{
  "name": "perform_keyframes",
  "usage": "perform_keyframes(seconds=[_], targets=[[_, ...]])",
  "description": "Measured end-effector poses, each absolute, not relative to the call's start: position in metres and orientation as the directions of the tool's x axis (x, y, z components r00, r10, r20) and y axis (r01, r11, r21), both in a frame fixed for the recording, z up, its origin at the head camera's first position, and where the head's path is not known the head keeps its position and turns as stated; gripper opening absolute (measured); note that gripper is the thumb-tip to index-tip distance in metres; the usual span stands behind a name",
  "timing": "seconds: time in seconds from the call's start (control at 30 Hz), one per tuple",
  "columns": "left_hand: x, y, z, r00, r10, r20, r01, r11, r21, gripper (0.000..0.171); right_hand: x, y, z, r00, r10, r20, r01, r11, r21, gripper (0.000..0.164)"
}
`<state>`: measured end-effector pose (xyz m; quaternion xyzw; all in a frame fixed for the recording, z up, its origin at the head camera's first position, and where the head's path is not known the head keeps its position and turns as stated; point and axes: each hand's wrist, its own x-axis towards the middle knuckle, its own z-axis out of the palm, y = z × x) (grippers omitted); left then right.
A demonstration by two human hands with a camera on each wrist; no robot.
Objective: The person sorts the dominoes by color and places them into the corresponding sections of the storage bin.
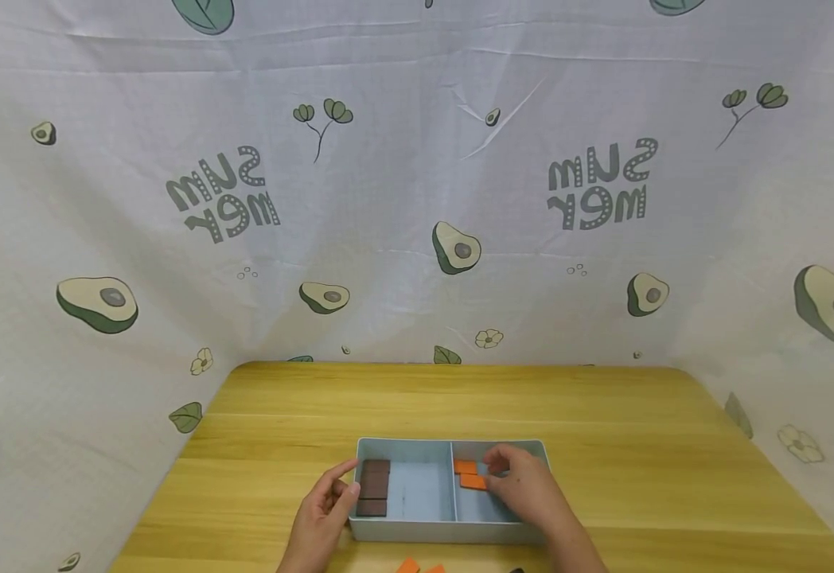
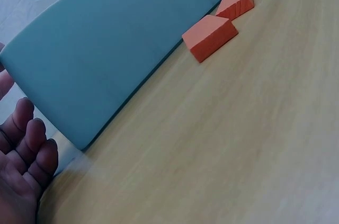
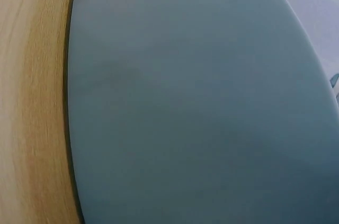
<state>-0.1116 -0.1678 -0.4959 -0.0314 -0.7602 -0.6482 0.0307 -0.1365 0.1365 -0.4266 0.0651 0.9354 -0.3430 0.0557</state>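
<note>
A light blue box (image 1: pixel 417 532) with a divider stands on the table. Against its left wall lies a column of dark brown blocks (image 1: pixel 373 485). Two orange blocks, a rear one (image 1: pixel 465 467) and a front one (image 1: pixel 472 481), lie in the right compartment beside the divider. My right hand (image 1: pixel 528 485) reaches in over that compartment, thumb and index finger apart, a fingertip right at the front block's right end. My left hand (image 1: pixel 320 509) is at the box's left end, index finger and thumb at the rim, the other fingers loosely bent outside the wall. The right wrist view shows no hand.
In front of the box lie two more orange blocks, one nearer (image 2: pixel 210 37) and one farther (image 2: pixel 237 2). A small dark thing (image 1: pixel 517 570) shows at the bottom edge of the head view. A white printed cloth (image 1: pixel 388 199) surrounds the wooden table (image 1: pixel 603 414).
</note>
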Motion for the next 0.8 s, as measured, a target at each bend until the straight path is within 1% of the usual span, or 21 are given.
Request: perform_keyframes(seconds=[0.13, 0.33, 0.43, 0.8], targets=[[-0.1122, -0.1676, -0.4957, -0.998, 0.008, 0.069, 0.069, 0.154, 0.986, 0.036, -0.1368, 0.1369, -0.4273, -0.984, 0.084, -0.155, 0.165, 0.749, -0.641, 0.016], [-0.1123, -0.1681, -0.4946, -0.999, 0.010, 0.040, 0.041, 0.158, 0.987, 0.038, -0.1345, 0.1374, -0.4310, -0.990, 0.022, -0.140, 0.120, 0.659, -0.742, 0.016], [-0.1127, -0.1681, -0.4954, -0.999, 0.011, 0.036, 0.037, 0.161, 0.986, 0.038, -0.1339, 0.1372, -0.4311, -0.990, -0.006, -0.144, 0.107, 0.637, -0.764, 0.017], [-0.1135, -0.1676, -0.4967, -0.999, 0.017, 0.033, 0.035, 0.169, 0.985, 0.038, -0.1352, 0.1383, -0.4316, -0.979, -0.028, -0.202, 0.150, 0.573, -0.806, 0.018]])
